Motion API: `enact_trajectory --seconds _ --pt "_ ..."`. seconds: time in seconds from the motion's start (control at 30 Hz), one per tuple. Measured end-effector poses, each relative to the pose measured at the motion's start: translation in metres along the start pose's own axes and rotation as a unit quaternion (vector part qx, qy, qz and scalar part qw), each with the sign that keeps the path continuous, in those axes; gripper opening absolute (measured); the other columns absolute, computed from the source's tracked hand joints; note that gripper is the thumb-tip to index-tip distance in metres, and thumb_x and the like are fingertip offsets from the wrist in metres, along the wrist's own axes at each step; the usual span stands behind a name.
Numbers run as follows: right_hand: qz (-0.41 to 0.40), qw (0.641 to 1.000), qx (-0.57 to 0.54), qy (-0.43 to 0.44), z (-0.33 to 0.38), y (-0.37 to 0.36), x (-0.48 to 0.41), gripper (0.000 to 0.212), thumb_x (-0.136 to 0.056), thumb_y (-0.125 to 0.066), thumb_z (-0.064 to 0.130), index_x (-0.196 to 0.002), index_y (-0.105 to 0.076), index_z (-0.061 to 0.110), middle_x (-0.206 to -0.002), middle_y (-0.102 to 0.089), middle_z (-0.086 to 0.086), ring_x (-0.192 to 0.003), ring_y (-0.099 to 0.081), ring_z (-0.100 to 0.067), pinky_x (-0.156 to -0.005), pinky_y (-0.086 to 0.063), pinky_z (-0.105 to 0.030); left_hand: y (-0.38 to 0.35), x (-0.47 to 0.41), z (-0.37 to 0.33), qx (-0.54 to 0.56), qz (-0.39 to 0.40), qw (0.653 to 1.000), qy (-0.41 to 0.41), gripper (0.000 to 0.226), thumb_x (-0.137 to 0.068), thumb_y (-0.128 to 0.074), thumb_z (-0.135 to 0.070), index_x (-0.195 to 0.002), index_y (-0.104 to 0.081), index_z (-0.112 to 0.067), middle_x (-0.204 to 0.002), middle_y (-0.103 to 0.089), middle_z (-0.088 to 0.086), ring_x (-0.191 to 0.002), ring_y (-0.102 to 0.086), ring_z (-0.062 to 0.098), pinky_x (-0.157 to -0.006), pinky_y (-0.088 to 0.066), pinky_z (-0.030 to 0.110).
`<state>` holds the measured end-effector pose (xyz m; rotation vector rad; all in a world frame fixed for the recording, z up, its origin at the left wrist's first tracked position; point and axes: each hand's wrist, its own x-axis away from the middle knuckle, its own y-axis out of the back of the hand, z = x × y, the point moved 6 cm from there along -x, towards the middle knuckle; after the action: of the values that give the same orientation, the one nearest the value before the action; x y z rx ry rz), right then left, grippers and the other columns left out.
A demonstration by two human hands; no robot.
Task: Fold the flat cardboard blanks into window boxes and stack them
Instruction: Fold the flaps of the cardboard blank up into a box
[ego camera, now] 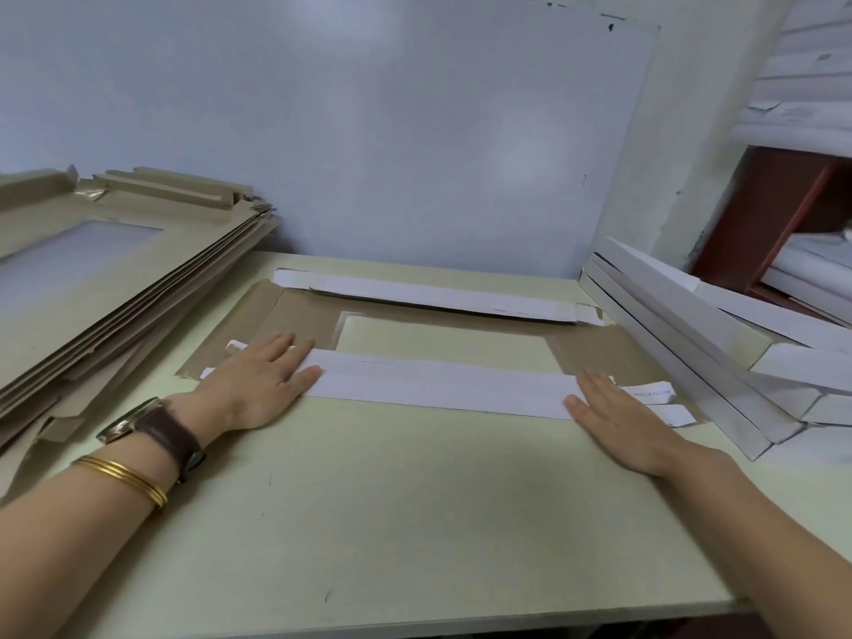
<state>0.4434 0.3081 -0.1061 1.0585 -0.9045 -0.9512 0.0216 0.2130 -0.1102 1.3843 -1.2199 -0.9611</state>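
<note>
Pale green table (415, 523) carried one blank (594, 348) brown-side up; left hand (258, 385) and right hand (618, 422) lay flat, fingers straight, pressing the near flap (438, 385) down at either end, likely to crease it.

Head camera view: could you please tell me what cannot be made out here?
In the head view:
- Both ends of the white folded near flap: covered by the left hand and right hand.
- Print on the small white tab beside the right hand: too small to read.
- Pile of flat brown cardboard blanks: cut off by the left edge; count unclear.
- Stack of folded white boxes: cut off by the right edge.
</note>
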Motion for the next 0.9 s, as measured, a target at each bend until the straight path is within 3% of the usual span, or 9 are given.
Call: enact_trajectory --seconds 0.17,0.3,0.4,0.5,0.53,0.63,0.7,0.77,0.9 --pt "-0.016 1.0 0.022 0.008 -0.001 -0.001 -0.002 0.07 -0.101 -0.021 0.053 -0.156 -0.002 0.014 -0.163 0.004 0.004 -0.149 0.008 -0.01 -0.115 0.003 -0.022 0.006 0.005 0.003 0.004 -0.069 0.997 0.022 0.069 -0.094 -0.021 -0.063 -0.149 -0.024 -0.022 -0.156 -0.023 -0.002 -0.145 -0.012 0.011 -0.113 -0.016 0.032" --pt "-0.01 1.0 0.014 0.005 -0.003 -0.003 -0.003 0.07 -0.101 -0.021 0.054 -0.156 -0.001 0.015 -0.163 0.006 0.004 -0.149 0.009 -0.01 -0.116 0.004 -0.024 0.0 0.003 0.016 -0.019 -0.023 0.998 0.061 0.067 -0.095 -0.012 -0.061 -0.154 -0.006 -0.029 -0.162 -0.007 0.004 -0.149 0.0 0.018 -0.12 -0.002 0.036" --pt "-0.02 1.0 -0.006 0.002 -0.001 -0.002 -0.005 0.065 -0.103 -0.021 0.048 -0.155 -0.01 0.011 -0.163 -0.002 0.001 -0.15 0.004 -0.013 -0.117 0.0 -0.026 0.001 0.004 0.017 -0.002 -0.016 0.997 0.069 0.057 -0.1 -0.01 -0.05 -0.154 -0.008 -0.031 -0.162 -0.007 0.003 -0.149 0.0 0.017 -0.119 0.0 0.035" --pt "-0.045 0.998 -0.052 -0.005 0.004 0.008 -0.008 0.046 -0.104 -0.024 0.043 -0.134 -0.042 0.013 -0.149 -0.035 -0.004 -0.144 -0.022 -0.02 -0.114 -0.02 -0.037 0.012 0.004 0.012 0.013 -0.049 0.997 0.059 0.047 -0.102 -0.019 -0.041 -0.145 -0.032 -0.029 -0.151 -0.032 0.001 -0.144 -0.019 0.019 -0.116 -0.01 0.037" --pt "-0.051 0.998 -0.043 -0.006 0.005 0.012 -0.009 0.04 -0.104 -0.024 0.043 -0.127 -0.044 0.018 -0.142 -0.042 -0.004 -0.138 -0.029 -0.023 -0.111 -0.026 -0.04 0.017 0.003 0.01 0.011 -0.06 0.996 0.059 0.044 -0.101 -0.022 -0.039 -0.142 -0.037 -0.028 -0.148 -0.037 -0.001 -0.142 -0.024 0.018 -0.114 -0.012 0.039" --pt "-0.051 0.998 0.004 -0.027 0.007 0.02 -0.013 0.045 -0.101 -0.022 0.049 -0.139 -0.036 0.03 -0.144 -0.04 0.005 -0.135 -0.027 -0.024 -0.11 -0.023 -0.044 0.031 0.003 0.002 0.022 -0.065 0.996 0.062 0.049 -0.098 -0.036 -0.034 -0.147 -0.033 -0.029 -0.147 -0.042 -0.002 -0.143 -0.025 0.018 -0.116 0.003 0.047" --pt "-0.056 0.998 0.014 -0.036 0.007 0.024 -0.015 0.034 -0.099 -0.022 0.052 -0.126 -0.039 0.038 -0.139 -0.043 0.009 -0.132 -0.025 -0.022 -0.106 -0.02 -0.045 0.038 0.003 -0.003 0.055 -0.062 0.995 0.06 0.054 -0.095 -0.044 -0.033 -0.148 -0.032 -0.029 -0.14 -0.05 0.0 -0.14 -0.032 0.019 -0.115 0.011 0.047" --pt "-0.056 0.998 0.017 -0.036 0.009 0.027 -0.016 0.019 -0.099 -0.024 0.05 -0.102 -0.039 0.04 -0.125 -0.049 0.006 -0.123 -0.027 -0.021 -0.099 -0.021 -0.042 0.044 0.003 -0.007 0.066 -0.06 0.995 0.053 0.053 -0.096 -0.045 -0.038 -0.147 -0.034 -0.028 -0.134 -0.054 0.0 -0.137 -0.036 0.019 -0.117 0.007 0.047" --pt "-0.046 0.998 0.034 -0.041 0.012 0.032 -0.014 0.029 -0.102 -0.023 0.047 -0.097 -0.05 0.037 -0.109 -0.042 0.001 -0.122 -0.027 -0.023 -0.096 -0.023 -0.037 0.049 0.005 -0.012 0.074 -0.07 0.994 0.043 0.039 -0.101 -0.034 -0.043 -0.135 -0.047 -0.028 -0.127 -0.054 -0.003 -0.134 -0.032 0.013 -0.117 -0.004 0.043"
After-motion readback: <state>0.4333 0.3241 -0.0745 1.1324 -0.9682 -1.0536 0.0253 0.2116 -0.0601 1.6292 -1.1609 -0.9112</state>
